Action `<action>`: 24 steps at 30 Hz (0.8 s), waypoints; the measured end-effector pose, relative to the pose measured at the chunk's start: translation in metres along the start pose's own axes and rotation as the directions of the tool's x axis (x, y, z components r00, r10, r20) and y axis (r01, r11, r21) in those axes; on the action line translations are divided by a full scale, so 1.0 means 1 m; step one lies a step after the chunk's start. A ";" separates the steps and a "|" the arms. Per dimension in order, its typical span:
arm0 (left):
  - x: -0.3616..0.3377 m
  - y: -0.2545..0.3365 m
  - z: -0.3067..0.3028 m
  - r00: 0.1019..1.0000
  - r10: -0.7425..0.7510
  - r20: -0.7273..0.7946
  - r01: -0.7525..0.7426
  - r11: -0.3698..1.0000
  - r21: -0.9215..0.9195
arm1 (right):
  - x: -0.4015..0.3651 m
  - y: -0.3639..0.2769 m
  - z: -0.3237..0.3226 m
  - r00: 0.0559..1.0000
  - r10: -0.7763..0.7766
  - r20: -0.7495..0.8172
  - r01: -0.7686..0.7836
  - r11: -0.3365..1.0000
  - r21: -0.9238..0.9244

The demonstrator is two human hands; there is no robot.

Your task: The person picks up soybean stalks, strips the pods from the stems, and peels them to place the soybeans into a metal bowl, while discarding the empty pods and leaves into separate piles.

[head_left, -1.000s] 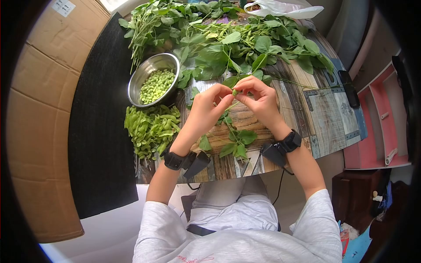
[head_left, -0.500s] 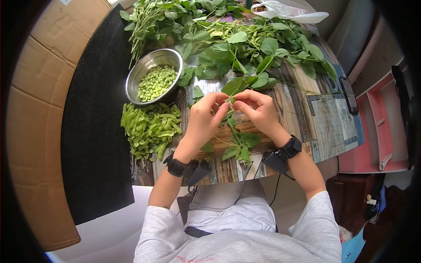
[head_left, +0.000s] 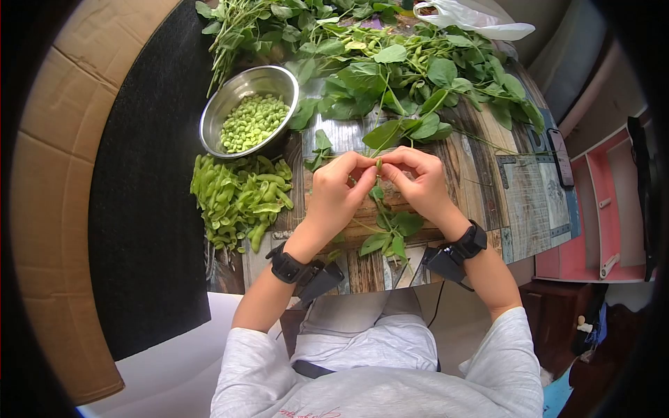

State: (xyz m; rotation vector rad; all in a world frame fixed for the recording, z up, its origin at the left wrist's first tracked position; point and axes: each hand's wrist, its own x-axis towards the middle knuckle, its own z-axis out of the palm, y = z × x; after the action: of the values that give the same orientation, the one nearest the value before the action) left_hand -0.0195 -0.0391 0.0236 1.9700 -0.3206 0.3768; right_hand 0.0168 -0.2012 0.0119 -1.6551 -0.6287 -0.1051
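Observation:
My left hand [head_left: 339, 189] and my right hand [head_left: 420, 182] meet over the table, both closed in a pinch. Between their fingertips is a small green soybean pod [head_left: 379, 164], mostly covered by the fingers. Below it, a leafy soybean stem [head_left: 390, 226] lies towards the table's front edge. Broad leaves [head_left: 401, 131] spread just beyond my fingertips. To the left, a steel bowl [head_left: 292, 83] holds shelled green beans [head_left: 252, 123]. In front of the bowl sits a heap of green pods and split shells [head_left: 237, 198].
Cut soybean plants [head_left: 418, 66] cover the table's far side. A white plastic bag [head_left: 481, 19] lies at the back right, and a phone [head_left: 559, 159] at the right edge. A black board [head_left: 150, 188] and cardboard [head_left: 66, 202] stand on the left; pink shelving [head_left: 601, 202] is on the right.
The view has shifted slightly. My hands stay together in a pinch, and the fingertips have drawn closer around the pod.

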 end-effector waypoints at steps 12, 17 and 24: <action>-0.001 0.002 0.000 0.997 -0.061 0.042 0.063 0.997 -0.035 | 0.000 -0.003 -0.001 0.979 -0.202 0.035 0.205 0.957 -0.208; -0.001 0.001 -0.002 0.996 -0.062 0.068 0.065 0.997 -0.045 | 0.001 -0.002 0.000 0.974 -0.225 0.031 0.227 0.957 -0.183; -0.002 -0.005 0.001 0.993 -0.114 0.039 0.120 0.976 -0.181 | 0.000 -0.001 -0.001 0.965 -0.262 0.032 0.263 0.940 -0.219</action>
State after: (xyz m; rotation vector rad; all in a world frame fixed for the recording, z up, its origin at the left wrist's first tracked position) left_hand -0.0193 -0.0380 0.0182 1.8052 -0.2467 0.2352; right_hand 0.0160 -0.2021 0.0131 -1.7775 -0.8635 -0.3791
